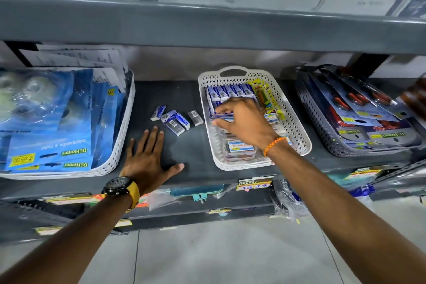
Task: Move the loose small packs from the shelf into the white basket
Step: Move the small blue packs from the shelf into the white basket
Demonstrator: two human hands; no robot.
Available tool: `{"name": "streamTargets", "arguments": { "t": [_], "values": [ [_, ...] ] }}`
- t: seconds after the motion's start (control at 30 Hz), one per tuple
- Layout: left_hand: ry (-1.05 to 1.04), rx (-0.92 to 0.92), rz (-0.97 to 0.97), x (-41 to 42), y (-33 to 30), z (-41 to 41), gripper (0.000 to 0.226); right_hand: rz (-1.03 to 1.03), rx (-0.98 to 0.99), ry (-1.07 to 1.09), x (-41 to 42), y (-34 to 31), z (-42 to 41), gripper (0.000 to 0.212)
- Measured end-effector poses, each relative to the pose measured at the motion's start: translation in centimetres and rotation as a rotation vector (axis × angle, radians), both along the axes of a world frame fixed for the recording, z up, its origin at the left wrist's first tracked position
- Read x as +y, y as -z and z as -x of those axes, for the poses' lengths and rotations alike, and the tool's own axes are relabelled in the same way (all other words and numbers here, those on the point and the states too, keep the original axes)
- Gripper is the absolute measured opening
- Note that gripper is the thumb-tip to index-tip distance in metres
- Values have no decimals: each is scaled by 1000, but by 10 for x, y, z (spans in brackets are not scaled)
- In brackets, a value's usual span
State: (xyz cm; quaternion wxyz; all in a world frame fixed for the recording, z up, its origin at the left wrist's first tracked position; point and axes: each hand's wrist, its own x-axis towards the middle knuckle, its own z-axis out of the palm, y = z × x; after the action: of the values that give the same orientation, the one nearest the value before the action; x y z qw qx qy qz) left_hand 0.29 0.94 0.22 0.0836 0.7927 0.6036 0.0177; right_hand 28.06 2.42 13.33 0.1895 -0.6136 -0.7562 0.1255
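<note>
Loose small packs: four or so little rectangular boxes, blue-and-white printed card with grey barcode sides, lie scattered on the bare shelf just left of the white basket, some touching one another, one slightly apart on the right.
White basket: an oblong plastic tray with perforated lattice walls and a loop handle at its far end, sitting on the shelf. Inside it, a neat row of matching blue boxes at the back, yellow-and-green carded items along the right wall, and clear blister packs at the front.
Right hand: the right hand, with an orange beaded band on the wrist, reaches over the basket; its grip is closed around a small blue pack held low among the basket's contents.
Left hand: the left hand rests flat on the shelf, fingers spread, grip released, just in front of the loose packs and not touching them; a black watch on a yellow strap circles the wrist.
Shelf: a dark grey, matte, flat board with paper price labels on its front edge.
Neighbours: a white lattice basket of glossy blue tape-dispenser packs to the left; a grey lattice basket of carded red-handled tools to the right.
</note>
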Motion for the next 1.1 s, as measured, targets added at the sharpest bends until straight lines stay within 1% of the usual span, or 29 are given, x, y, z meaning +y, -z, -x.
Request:
{"name": "streamTargets", "arguments": {
  "t": [0.13,0.3,0.43,0.5,0.6,0.73,0.87,0.93,1.03,1.1],
  "values": [
    [-6,22,-3,-1,-1,-2,126,-63,-4,-20,37,7,45,25],
    [-15,-8,-7,-2,-1,-2,125,-26,-274,-57,72,24,91,26],
    [-20,-35,-16,-1,-1,-2,120,35,-400,4,85,36,110,28],
    [-24,-48,-16,-1,-1,-2,119,32,-432,17,87,40,114,23],
    [-26,-48,-15,-2,-2,-3,118,31,-417,31,88,47,116,20],
    [-26,-51,-9,-2,-3,-3,118,39,-337,18,87,48,114,26],
    [-30,-25,4,-2,-5,-4,119,44,-194,5,84,46,107,36],
    [-30,-18,4,-2,-6,-4,120,35,-115,-30,81,40,102,37],
    [-35,-17,0,-3,-4,-4,120,55,89,-9,79,27,89,33],
    [-37,-21,-11,-2,-3,-4,119,106,330,51,81,22,73,31]
  ]
}}
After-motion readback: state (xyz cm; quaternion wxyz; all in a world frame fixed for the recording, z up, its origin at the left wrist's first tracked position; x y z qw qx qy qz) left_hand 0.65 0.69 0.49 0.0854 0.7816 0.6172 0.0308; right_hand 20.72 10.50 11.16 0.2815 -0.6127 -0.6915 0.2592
